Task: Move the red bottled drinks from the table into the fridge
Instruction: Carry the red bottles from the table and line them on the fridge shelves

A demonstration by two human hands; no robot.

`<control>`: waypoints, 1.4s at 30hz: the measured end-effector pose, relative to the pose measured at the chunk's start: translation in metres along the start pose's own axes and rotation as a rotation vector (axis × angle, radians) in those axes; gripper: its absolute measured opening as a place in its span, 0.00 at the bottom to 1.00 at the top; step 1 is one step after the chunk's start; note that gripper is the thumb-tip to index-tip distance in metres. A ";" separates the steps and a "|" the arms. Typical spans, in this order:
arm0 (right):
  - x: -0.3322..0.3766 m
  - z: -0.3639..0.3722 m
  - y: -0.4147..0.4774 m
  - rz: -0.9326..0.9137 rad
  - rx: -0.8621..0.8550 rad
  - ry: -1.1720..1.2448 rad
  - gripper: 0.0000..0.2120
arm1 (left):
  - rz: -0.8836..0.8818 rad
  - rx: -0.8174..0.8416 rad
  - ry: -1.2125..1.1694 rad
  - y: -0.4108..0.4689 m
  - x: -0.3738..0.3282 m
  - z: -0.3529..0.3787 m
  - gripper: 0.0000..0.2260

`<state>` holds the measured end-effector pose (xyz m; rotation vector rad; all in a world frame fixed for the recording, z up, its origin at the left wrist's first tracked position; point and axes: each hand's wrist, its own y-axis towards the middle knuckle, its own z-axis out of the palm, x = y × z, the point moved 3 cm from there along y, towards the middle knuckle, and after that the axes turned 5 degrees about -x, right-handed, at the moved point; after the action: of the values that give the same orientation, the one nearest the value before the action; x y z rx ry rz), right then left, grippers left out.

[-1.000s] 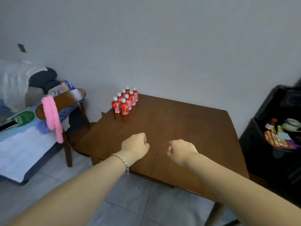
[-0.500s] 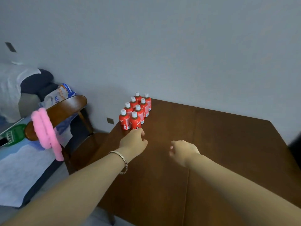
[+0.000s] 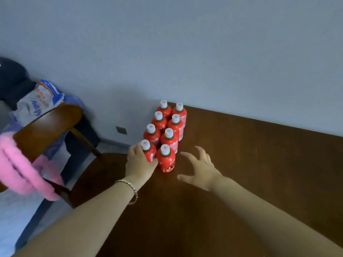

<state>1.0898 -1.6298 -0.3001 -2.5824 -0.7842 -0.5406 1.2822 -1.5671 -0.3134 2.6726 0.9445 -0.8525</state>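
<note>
Red bottled drinks (image 3: 173, 129), eight, white-capped: standing upright in two tight rows at the far corner of the wooden table (image 3: 250, 164), by the wall. Left hand (image 3: 138, 164) is curling round the front-left bottle (image 3: 150, 154), probably because it is nearest. Right hand (image 3: 201, 168) is hovering with fingers spread and holding nothing, just beside the front-right bottle (image 3: 166, 161), seemingly readying a second grip. Fridge not in view.
</note>
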 end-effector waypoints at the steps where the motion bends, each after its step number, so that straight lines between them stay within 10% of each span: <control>1: 0.003 0.008 0.026 -0.003 -0.008 0.022 0.38 | -0.028 0.054 -0.007 0.021 0.013 0.009 0.29; 10: 0.014 0.039 0.156 -0.199 0.003 -0.117 0.43 | 0.105 0.300 -0.147 0.098 0.057 0.036 0.21; 22: 0.035 0.081 0.120 -0.240 -0.465 0.132 0.19 | 0.232 0.325 -0.173 0.106 0.062 0.034 0.15; 31: 0.016 0.067 0.023 0.159 -0.404 0.249 0.32 | 0.483 0.591 0.032 0.040 0.008 0.033 0.17; 42: -0.061 0.005 -0.267 0.672 -0.880 0.235 0.31 | 1.019 0.732 0.044 -0.174 -0.170 0.057 0.15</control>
<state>0.8869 -1.4493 -0.2667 -3.1705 0.5449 -1.0967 1.0395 -1.5387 -0.2595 3.0867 -0.9025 -0.9407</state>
